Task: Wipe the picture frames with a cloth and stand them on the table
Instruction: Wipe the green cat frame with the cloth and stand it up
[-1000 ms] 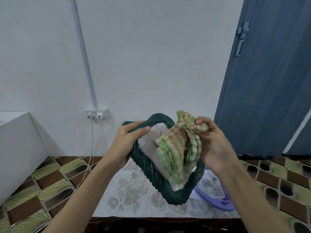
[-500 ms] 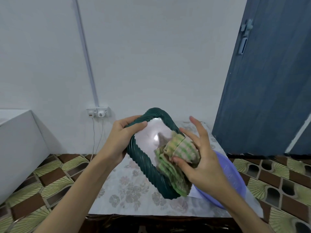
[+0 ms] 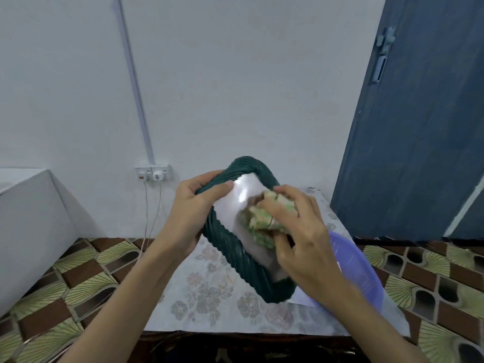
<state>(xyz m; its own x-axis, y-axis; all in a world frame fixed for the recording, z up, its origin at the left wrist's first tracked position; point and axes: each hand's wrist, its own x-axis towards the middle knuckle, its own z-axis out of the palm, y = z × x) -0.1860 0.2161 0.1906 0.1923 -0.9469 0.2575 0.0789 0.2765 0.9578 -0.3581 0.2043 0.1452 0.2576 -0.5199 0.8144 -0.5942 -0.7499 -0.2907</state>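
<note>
Wiping a held picture frame [image 3: 230, 247], centre of view.
Left hand [image 3: 191, 213] clamped on upper-left rim; right hand [image 3: 301, 239] bunched around green checked cloth [image 3: 264, 218] against glass.

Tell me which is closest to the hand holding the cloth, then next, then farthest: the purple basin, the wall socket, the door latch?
From the right hand in the head view:
1. Purple basin, just beneath and right of it.
2. Wall socket, off to the left on the wall.
3. Door latch, high up on the right.

Purple basin [image 3: 361, 276] on floral tablecloth [image 3: 209, 292], wall socket [image 3: 153, 173], blue door [image 3: 419, 113], patterned floor tiles [image 3: 78, 279]
</note>
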